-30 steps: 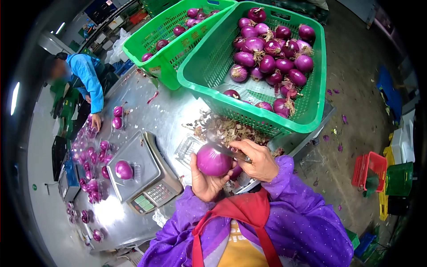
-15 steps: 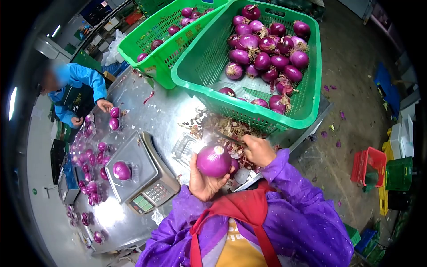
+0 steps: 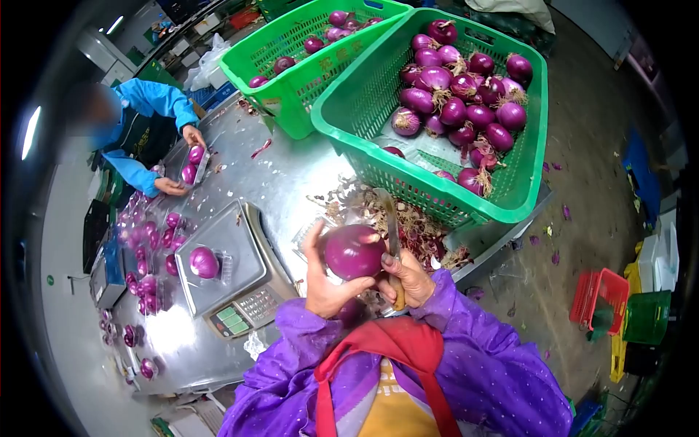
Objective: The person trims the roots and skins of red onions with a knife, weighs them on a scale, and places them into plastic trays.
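- Blue sleeves of a co-worker reach in at the far left over the steel table, hands at a clear tray with two onions.
- A weighing scale sits left of centre, a single onion on its pan.
- The left hand, near centre, curls its fingers around a peeled red onion, raised above the table.
- The right hand is clenched on a knife, blade upright just beside the peeled red onion's right side.
- Onion skins lie just beyond; a green crate of red onions stands to the far right.
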Action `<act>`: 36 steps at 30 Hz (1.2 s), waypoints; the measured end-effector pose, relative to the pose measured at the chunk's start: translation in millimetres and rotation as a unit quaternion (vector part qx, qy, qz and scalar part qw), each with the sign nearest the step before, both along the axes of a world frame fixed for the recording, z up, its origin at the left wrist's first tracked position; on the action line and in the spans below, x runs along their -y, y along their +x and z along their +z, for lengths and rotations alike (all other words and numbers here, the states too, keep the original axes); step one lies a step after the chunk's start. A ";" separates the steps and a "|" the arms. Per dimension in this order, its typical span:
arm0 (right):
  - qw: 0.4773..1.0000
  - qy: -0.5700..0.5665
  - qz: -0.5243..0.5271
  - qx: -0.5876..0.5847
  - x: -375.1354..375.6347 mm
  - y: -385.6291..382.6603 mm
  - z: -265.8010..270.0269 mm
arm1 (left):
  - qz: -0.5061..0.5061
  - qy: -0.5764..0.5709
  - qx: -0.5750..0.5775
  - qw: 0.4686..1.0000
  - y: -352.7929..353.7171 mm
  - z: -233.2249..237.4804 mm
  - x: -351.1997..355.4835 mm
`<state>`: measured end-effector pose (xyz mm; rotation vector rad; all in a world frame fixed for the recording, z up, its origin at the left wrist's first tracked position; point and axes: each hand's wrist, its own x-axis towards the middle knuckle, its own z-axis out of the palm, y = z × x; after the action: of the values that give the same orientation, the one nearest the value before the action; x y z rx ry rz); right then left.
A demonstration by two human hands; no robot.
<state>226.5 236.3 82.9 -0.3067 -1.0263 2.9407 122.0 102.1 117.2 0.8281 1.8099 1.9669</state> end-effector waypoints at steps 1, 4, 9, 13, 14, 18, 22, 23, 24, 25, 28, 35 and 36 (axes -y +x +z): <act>1.000 0.023 0.000 0.014 0.3 -1.9 1.2 | -0.059 0.034 0.142 0.988 0.1 -3.1 0.8; 0.990 0.121 -0.032 0.061 -9.8 -3.4 3.4 | -0.037 0.065 0.188 0.979 -1.1 -15.6 -1.1; 0.708 0.682 -0.181 -0.013 -28.3 4.4 26.6 | -0.005 -0.019 0.127 0.992 0.3 -13.0 -5.3; 0.602 0.791 -0.109 0.001 -29.9 -3.3 36.1 | -0.002 -0.051 0.045 0.998 3.5 -9.9 -10.6; 0.602 0.792 -0.104 0.006 -30.1 -5.7 34.6 | 0.019 -0.080 0.003 0.997 4.0 -12.0 -9.7; 0.619 0.780 -0.086 0.035 -29.5 -6.3 22.4 | 0.027 -0.137 -0.038 0.989 2.2 -20.2 -2.8; 0.635 0.767 -0.090 0.035 -32.5 6.8 -9.9 | 0.007 -0.133 -0.057 0.990 0.5 -25.8 0.9; 0.637 0.765 -0.093 0.036 -30.6 10.6 -14.1 | -0.007 -0.110 0.020 0.994 2.0 -26.0 2.5; 0.637 0.765 -0.084 0.039 -29.8 12.1 -10.9 | -0.023 -0.085 0.097 0.991 2.3 -21.4 2.0; 0.636 0.767 -0.077 0.041 -31.3 10.5 -4.1 | -0.038 -0.059 0.171 0.983 1.5 -18.7 1.2; 0.627 0.776 -0.070 0.018 -35.8 7.4 7.7 | -0.109 0.057 0.299 0.946 -4.4 -42.2 4.0; 0.627 0.773 -0.067 -0.069 -36.9 9.3 30.2 | -0.339 0.183 0.523 0.761 -4.3 -56.3 7.8; 0.632 0.770 -0.068 -0.064 -39.7 10.5 24.5 | -0.332 0.171 0.551 0.746 0.3 -53.7 5.6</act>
<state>237.0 276.0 107.5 -0.0563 -2.6312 0.9888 122.3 96.5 63.5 0.1733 0.3759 1.6528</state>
